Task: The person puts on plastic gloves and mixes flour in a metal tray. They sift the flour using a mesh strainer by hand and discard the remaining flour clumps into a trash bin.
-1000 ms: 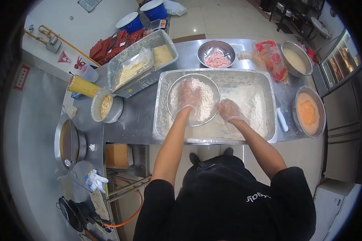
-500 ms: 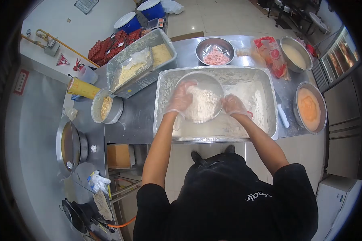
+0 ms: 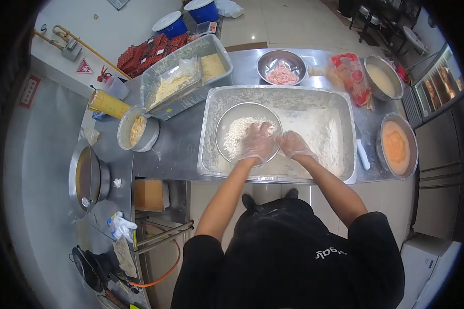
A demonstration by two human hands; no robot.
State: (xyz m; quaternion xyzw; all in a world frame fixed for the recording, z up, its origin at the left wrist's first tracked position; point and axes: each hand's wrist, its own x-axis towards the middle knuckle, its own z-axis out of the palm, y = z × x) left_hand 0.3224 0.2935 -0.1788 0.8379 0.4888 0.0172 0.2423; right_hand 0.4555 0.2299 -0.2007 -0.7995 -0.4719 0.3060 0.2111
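Note:
A round metal sieve [image 3: 222, 140] lies in the left half of a large floury metal tray [image 3: 209, 110]. White floury crumbs [image 3: 237, 135] cover part of its mesh. My left hand [image 3: 259, 140], in a clear plastic glove, is inside the sieve with its fingers spread over the crumbs. At the sieve's right edge, my gloved right hand [image 3: 294, 144] is closed on the rim. Loose white flour [image 3: 332, 136] lies in the tray to the right of that hand.
Behind the tray stand a bowl of pink meat strips [image 3: 282, 76] and a grey bin of yellow crumbs [image 3: 148, 108]. A knife [image 3: 363, 154] and a bowl of orange mixture [image 3: 397, 141] are at right. A pot [image 3: 152, 135] stands at left.
My left hand has moved from the sieve's left rim to the crumbs inside it. The sieve, blurred by motion before, now looks sharp and sits slightly further left. My right hand stays at its rim.

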